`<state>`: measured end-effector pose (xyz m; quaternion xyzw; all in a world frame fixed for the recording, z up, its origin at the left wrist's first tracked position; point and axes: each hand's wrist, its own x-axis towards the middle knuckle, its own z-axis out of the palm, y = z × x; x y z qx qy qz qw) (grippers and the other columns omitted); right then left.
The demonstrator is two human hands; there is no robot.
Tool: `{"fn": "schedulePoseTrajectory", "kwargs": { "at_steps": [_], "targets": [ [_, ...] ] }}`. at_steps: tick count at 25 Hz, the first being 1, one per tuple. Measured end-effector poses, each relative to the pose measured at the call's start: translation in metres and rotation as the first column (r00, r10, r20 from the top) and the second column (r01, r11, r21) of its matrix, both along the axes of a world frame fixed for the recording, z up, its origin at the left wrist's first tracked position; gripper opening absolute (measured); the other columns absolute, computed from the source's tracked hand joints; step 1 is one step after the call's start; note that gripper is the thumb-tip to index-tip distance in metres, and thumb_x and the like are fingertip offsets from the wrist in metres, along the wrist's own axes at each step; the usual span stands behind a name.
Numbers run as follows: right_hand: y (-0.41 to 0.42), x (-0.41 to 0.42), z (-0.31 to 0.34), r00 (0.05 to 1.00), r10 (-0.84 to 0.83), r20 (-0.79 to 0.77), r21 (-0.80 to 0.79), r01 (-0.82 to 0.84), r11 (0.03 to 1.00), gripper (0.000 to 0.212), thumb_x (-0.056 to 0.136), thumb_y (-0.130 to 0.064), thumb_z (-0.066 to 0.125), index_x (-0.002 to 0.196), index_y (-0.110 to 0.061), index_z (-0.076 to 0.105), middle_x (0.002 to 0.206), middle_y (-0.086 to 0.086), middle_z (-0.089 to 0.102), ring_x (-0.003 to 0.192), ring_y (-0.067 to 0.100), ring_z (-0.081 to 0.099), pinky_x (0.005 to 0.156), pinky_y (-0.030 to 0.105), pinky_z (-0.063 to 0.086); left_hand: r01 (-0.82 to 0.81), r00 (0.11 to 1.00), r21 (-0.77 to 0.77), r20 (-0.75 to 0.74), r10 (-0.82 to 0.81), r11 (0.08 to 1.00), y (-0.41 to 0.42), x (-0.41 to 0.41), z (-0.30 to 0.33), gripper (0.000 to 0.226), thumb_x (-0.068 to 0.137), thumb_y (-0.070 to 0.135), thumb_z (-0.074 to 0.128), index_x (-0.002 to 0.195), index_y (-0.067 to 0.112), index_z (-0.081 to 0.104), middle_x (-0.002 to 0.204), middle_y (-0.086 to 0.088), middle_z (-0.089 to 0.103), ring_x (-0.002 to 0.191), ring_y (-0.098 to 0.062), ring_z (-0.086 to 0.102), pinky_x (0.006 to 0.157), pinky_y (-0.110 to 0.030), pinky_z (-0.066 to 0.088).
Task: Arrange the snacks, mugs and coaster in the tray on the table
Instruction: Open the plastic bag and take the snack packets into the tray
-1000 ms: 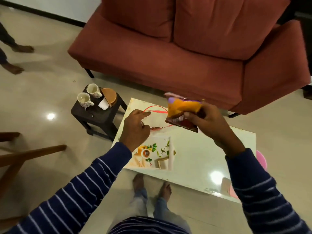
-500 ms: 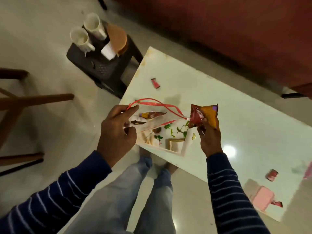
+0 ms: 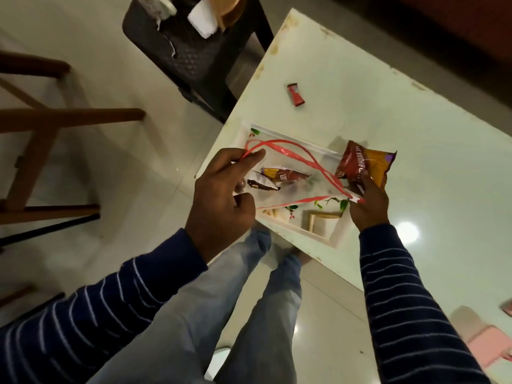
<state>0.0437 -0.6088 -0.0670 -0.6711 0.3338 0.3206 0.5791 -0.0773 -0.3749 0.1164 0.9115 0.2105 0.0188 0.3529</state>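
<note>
A white tray (image 3: pixel 327 236) with a leaf print lies at the near left corner of the white table (image 3: pixel 388 112). Above it I hold open a clear zip bag (image 3: pixel 293 189) with a red rim. My left hand (image 3: pixel 224 195) pinches the rim's left end. My right hand (image 3: pixel 367 200) grips the rim's right end together with a red and orange snack packet (image 3: pixel 363 164). Two small snack packets (image 3: pixel 274 177) lie inside the bag. On the dark stool (image 3: pixel 194 56) at the top sit a mug (image 3: pixel 158 6), partly cut off, and a brown coaster (image 3: pixel 230 9).
A small red wrapper (image 3: pixel 296 94) lies on the table beyond the tray. White tissue (image 3: pixel 202 20) rests on the stool. A wooden chair frame (image 3: pixel 41 126) stands at the left. Pink items (image 3: pixel 490 347) sit at the lower right. My legs are below the table edge.
The view has tipped further down and closer. The bag with its red rim has spread wider between my hands. My right hand with the snack packet has stayed at the bag's right end.
</note>
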Motion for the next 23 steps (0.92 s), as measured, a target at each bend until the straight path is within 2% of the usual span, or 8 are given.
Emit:
{"fn": "schedulePoseTrajectory", "kwargs": {
  "at_steps": [2,4,8,10,12,15,17,23],
  "targets": [
    [-0.010,-0.005,0.006,0.999,0.031,0.009,-0.010,-0.031,0.999,0.038,0.102,-0.006,0.049,0.138,0.004,0.051,0.133,0.022,0.059,0.091,-0.003,0.067,0.062,0.005,0.049,-0.007,1.000,-0.014,0.011,0.007,1.000,0.000,0.002,0.000,0.061,0.071,-0.012,0.065,0.130,0.006,0.061,0.119,-0.006,0.059,0.077,-0.001,0.053,0.074,0.000,0.043],
    [-0.017,-0.005,0.020,1.000,0.012,0.014,-0.030,-0.012,0.999,0.034,0.096,-0.015,0.059,0.127,0.000,0.061,0.120,0.015,0.068,0.108,0.025,0.068,0.073,0.022,0.060,-0.026,1.000,-0.030,0.015,0.026,0.999,0.001,0.003,0.002,0.062,0.070,-0.014,0.065,0.129,0.005,0.061,0.119,-0.008,0.059,0.076,-0.001,0.053,0.074,0.000,0.044],
    [-0.041,0.023,0.024,0.918,0.396,-0.002,-0.216,-0.387,0.897,0.015,0.084,-0.020,0.068,0.094,-0.011,0.074,0.090,0.008,0.075,0.088,0.030,0.071,0.080,0.044,0.061,-0.002,1.000,-0.053,0.015,0.003,0.999,0.003,0.007,0.003,0.063,0.070,-0.015,0.066,0.129,0.005,0.061,0.118,-0.003,0.057,0.075,-0.001,0.052,0.074,0.000,0.044],
    [-0.047,0.052,0.017,0.722,0.687,-0.086,-0.347,-0.668,0.658,0.018,0.082,-0.026,0.069,0.094,-0.013,0.074,0.094,0.010,0.074,0.087,0.028,0.071,0.077,0.043,0.060,0.024,1.000,-0.049,0.012,-0.023,0.999,0.005,0.009,0.002,0.061,0.071,-0.012,0.064,0.129,0.005,0.061,0.120,-0.009,0.060,0.076,0.001,0.052,0.075,0.001,0.043],
    [-0.040,0.083,0.007,0.407,0.888,-0.213,-0.413,-0.861,0.296,0.021,0.081,-0.027,0.070,0.100,-0.016,0.071,0.100,0.008,0.072,0.080,0.023,0.067,0.065,0.028,0.052,0.049,0.999,-0.051,0.014,-0.048,0.998,0.007,0.011,0.000,0.060,0.072,-0.009,0.063,0.130,0.005,0.061,0.120,-0.010,0.060,0.077,0.002,0.052,0.076,0.002,0.042],
    [-0.018,0.115,-0.011,0.094,0.931,-0.353,-0.382,-0.923,-0.052,0.046,0.080,-0.022,0.070,0.125,-0.022,0.057,0.117,0.013,0.066,0.087,0.026,0.059,0.070,0.030,0.049,0.061,0.998,-0.081,0.009,-0.060,0.995,0.010,0.017,-0.003,0.059,0.072,-0.007,0.064,0.129,0.006,0.061,0.117,0.002,0.054,0.077,0.002,0.052,0.077,-0.001,0.044],
    [-0.003,0.119,-0.016,0.082,0.942,-0.325,-0.439,-0.895,-0.074,0.044,0.081,-0.023,0.067,0.124,-0.026,0.055,0.119,0.011,0.066,0.097,0.033,0.063,0.081,0.040,0.055,0.074,0.997,-0.094,0.005,-0.074,0.993,0.014,0.020,-0.004,0.058,0.071,-0.004,0.067,0.128,0.006,0.062,0.114,0.005,0.051,0.075,0.001,0.051,0.077,-0.004,0.046],
    [-0.010,0.081,-0.019,0.209,0.977,0.045,-0.700,-0.692,0.180,0.033,0.092,-0.024,0.057,0.124,-0.021,0.063,0.136,0.005,0.059,0.124,0.032,0.052,0.100,0.048,0.045,0.094,0.995,-0.133,-0.004,-0.095,0.987,0.016,0.030,-0.001,0.058,0.070,0.007,0.065,0.128,0.005,0.062,0.111,0.006,0.049,0.073,0.000,0.049,0.075,-0.005,0.047]
  ]
}}
